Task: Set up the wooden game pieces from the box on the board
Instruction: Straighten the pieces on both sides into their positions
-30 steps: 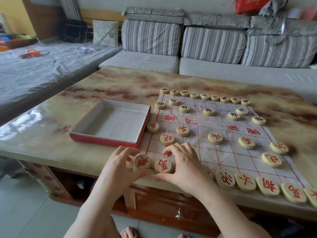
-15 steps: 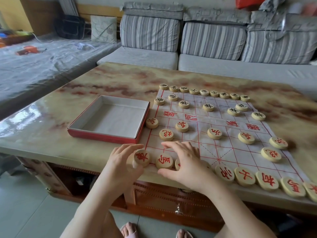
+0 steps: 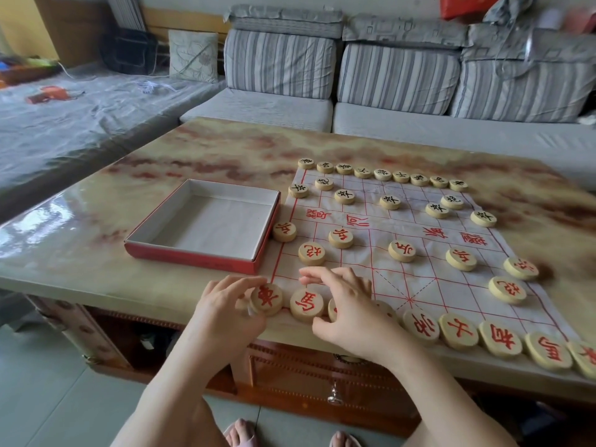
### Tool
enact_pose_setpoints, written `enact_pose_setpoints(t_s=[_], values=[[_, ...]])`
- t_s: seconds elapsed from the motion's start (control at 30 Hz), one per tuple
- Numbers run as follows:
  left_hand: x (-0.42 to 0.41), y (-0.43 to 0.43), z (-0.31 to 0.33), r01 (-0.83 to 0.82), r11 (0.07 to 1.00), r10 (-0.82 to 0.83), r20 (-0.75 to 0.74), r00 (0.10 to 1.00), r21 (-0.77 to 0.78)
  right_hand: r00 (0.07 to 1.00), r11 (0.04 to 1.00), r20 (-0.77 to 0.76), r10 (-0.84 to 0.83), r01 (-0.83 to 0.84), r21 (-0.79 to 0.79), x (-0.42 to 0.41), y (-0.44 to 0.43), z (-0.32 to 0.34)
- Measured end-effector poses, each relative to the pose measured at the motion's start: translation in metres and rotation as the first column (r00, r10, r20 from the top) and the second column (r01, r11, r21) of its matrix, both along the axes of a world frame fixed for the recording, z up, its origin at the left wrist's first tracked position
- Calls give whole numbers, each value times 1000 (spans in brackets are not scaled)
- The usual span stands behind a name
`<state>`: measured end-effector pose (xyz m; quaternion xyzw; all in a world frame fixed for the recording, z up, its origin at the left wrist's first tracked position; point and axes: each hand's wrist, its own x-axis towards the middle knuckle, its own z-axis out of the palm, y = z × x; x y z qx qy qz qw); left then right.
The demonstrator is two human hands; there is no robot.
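Though edge-close, piece (image 3: 267, 299) in left hand (image 3: 222, 309).

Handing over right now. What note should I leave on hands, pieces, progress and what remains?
Left hand pinches the red corner piece at the board's near-left corner.
Right hand arches over near-row pieces beside it; grip hidden.
Box holds no pieces.
Done: black pieces set; red forward pieces placed.
To do: seat the near-row pieces under the hands.

left hand (image 3: 225, 312) pinches the corner piece (image 3: 266, 299), right hand (image 3: 350, 312) curls round another piece (image 3: 333, 309).
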<state>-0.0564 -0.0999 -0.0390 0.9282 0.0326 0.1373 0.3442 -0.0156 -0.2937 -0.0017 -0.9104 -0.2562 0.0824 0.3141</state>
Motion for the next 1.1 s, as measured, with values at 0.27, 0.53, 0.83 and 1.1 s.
enact_pose_setpoints(t_s=[0.27,0.53,0.83,1.1], values=[[6,1,1,-27,999,27,-22,999,-30,972,992,233,-40,66,-105,6,4,-9],[2,3,1,27,999,-27,12,1000,-36,987,998,160,-15,25,-59,4,4,-10],[5,3,2,48,997,-49,-14,999,-68,969,992,246,-15,46,-117,7,4,-14],[5,7,3,118,990,-122,-45,991,-77,966,992,257,-9,41,-118,7,5,-17]])
